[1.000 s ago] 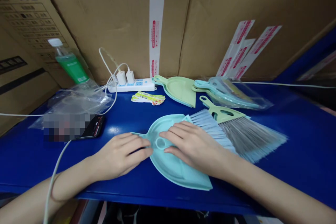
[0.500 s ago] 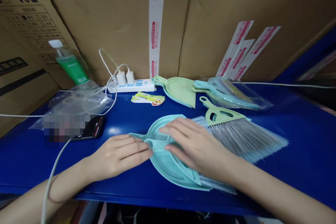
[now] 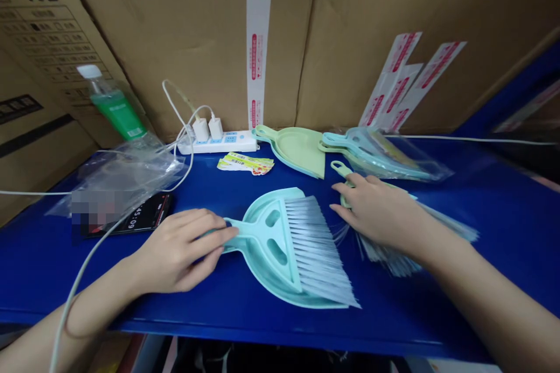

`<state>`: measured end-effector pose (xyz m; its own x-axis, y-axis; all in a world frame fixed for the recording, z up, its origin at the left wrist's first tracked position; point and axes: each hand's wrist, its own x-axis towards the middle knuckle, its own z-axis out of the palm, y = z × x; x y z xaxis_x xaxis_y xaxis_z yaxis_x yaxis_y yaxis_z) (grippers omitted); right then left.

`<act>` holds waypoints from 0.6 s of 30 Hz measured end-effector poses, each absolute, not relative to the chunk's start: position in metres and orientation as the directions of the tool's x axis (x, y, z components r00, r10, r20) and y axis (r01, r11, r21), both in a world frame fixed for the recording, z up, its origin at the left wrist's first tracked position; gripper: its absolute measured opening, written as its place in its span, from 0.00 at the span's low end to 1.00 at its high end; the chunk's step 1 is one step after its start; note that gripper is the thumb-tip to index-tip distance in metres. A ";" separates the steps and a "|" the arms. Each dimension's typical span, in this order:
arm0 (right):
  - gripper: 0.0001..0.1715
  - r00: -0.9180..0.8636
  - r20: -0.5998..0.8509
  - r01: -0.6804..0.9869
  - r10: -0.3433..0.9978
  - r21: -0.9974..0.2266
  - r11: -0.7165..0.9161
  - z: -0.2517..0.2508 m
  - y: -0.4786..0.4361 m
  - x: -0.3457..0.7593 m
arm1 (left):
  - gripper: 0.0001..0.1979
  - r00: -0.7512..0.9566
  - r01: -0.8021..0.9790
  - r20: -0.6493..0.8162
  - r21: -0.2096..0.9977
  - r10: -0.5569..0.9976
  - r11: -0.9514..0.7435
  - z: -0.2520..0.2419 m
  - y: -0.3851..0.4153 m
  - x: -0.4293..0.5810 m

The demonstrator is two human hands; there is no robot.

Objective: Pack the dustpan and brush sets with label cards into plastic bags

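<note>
As my left hand [image 3: 184, 250] pinches the stacked handles of the blue brush [image 3: 301, 245] and blue dustpan [image 3: 284, 193], the brush lies nested in the pan near the front edge of the bench [image 3: 511, 210]. My right hand [image 3: 378, 210] rests just beside them, fingers loosely spread over the green brush [image 3: 450, 224], not closed on it. Behind sit a green dustpan [image 3: 300, 148] and bagged dustpans [image 3: 385, 154]. To the left are a phone [image 3: 149, 214], a power strip [image 3: 219, 142] and a bottle [image 3: 114, 108], against cardboard boxes [image 3: 184, 41].
</note>
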<state>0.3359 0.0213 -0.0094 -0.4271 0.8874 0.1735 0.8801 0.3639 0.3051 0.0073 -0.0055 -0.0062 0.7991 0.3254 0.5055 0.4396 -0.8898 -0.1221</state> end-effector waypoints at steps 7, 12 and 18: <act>0.07 -0.481 0.129 0.850 0.867 0.311 0.425 -0.005 0.017 0.348 | 0.13 0.827 0.428 0.447 -0.108 0.341 -0.897 0.000 -0.007 0.010; 0.06 -0.534 0.135 0.828 0.834 0.280 0.485 -0.005 0.019 0.357 | 0.10 0.842 0.419 0.435 -0.150 0.321 -0.896 0.000 -0.006 0.011; 0.05 -0.570 0.123 0.810 0.812 0.247 0.531 -0.004 0.025 0.377 | 0.07 0.836 0.440 0.454 -0.222 0.307 -0.870 -0.001 -0.004 0.011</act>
